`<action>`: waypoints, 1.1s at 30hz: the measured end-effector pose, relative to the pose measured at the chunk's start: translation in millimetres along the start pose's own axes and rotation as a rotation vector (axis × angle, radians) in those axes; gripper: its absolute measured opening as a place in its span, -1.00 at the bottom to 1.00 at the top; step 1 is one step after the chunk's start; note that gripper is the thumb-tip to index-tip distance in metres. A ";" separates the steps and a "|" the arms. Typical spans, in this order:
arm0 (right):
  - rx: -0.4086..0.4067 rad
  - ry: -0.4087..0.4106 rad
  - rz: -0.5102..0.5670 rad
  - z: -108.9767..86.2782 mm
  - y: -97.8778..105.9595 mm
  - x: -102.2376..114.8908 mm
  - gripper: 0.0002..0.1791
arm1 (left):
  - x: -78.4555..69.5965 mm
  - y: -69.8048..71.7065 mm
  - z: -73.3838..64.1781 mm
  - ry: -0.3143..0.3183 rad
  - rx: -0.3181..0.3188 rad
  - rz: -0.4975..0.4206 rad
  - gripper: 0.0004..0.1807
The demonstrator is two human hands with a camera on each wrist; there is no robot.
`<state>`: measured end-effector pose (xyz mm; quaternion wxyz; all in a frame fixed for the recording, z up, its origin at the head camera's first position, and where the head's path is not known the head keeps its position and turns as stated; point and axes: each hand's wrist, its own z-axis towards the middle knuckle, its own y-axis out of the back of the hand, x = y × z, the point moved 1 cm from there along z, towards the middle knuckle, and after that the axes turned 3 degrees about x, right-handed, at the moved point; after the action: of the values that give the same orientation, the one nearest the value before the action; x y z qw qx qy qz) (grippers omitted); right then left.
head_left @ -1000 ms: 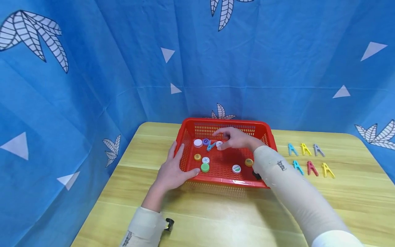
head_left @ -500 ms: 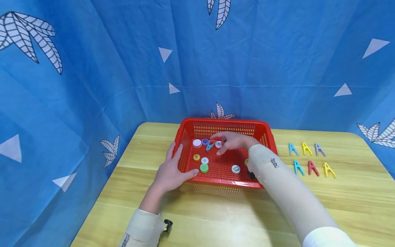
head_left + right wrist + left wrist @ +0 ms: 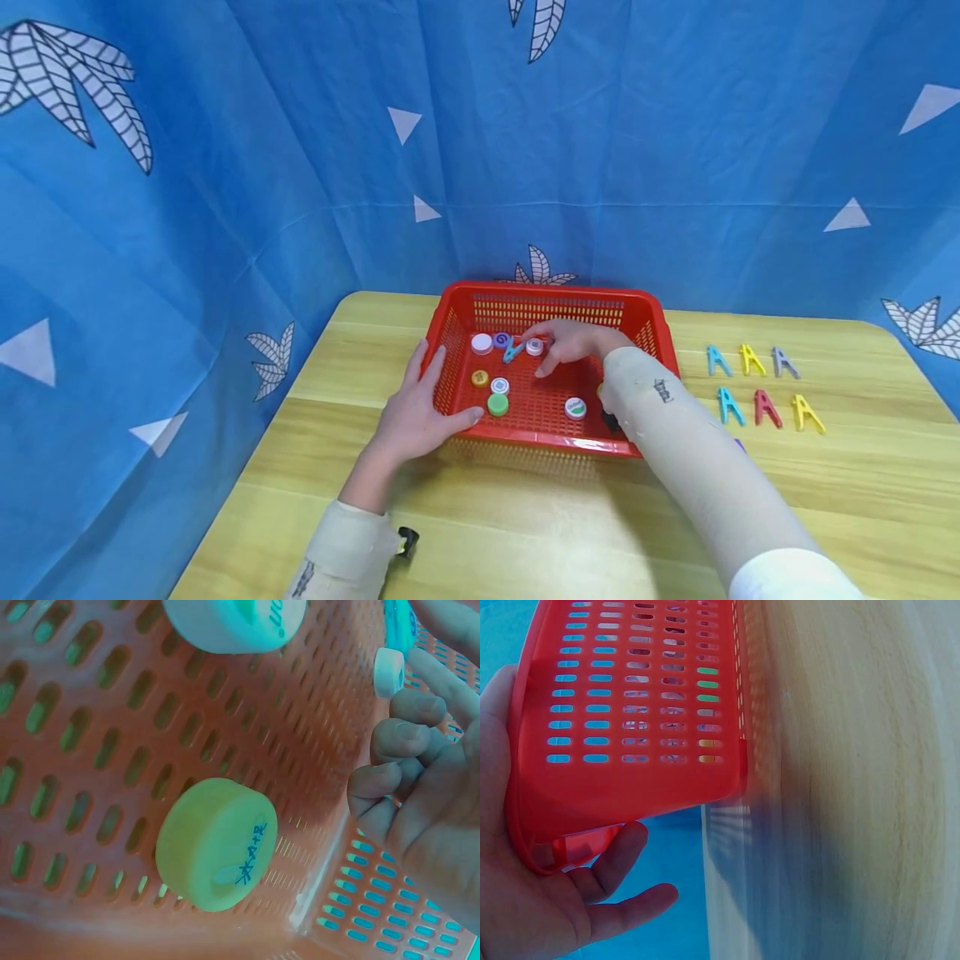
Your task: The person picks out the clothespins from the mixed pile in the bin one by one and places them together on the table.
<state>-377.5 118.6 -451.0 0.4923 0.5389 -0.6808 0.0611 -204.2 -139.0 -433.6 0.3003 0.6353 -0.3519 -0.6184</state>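
Observation:
A red basket (image 3: 555, 439) holds several bottle caps and a blue clothespin (image 3: 513, 350). My left hand (image 3: 416, 421) rests on its near left corner, fingers spread along the left rim and thumb across the front rim; the left wrist view shows the rim against the palm. My right hand (image 3: 570, 340) reaches inside, index fingertip right at the clothespin, thumb apart, other fingers curled. Beneath that index finger sits a white cap (image 3: 534, 347). In the right wrist view, a yellow cap (image 3: 217, 844) lies nearer the wrist; the right sleeve mostly hides it in the head view.
White (image 3: 482, 343), purple (image 3: 502, 340), orange (image 3: 480, 378) and green (image 3: 498, 405) caps lie on the basket floor. On the table right of the basket are two rows of clothespins, including a red one (image 3: 767, 408). A blue curtain (image 3: 600, 150) hangs behind.
My right hand has lowered a little into the basket, and its index finger has come to the blue clothespin. The left hand stays at the rim. The camera has shifted slightly.

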 end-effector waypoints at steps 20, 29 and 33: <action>0.103 0.086 -0.049 4.0 -3.4 6.0 -0.47 | 1.7 -0.3 2.9 -0.005 -0.015 0.003 0.26; -0.014 0.041 -0.071 5.6 -0.2 3.2 -0.42 | 1.9 0.4 3.2 -0.002 -0.009 0.013 0.26; 0.012 0.056 -0.090 7.2 -1.8 3.0 -0.48 | 2.2 0.9 2.9 0.001 -0.009 0.012 0.27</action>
<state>-380.2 111.4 -453.2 0.5101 0.5701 -0.6414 0.0581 -207.1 -141.2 -434.3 0.3070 0.6321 -0.3529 -0.6178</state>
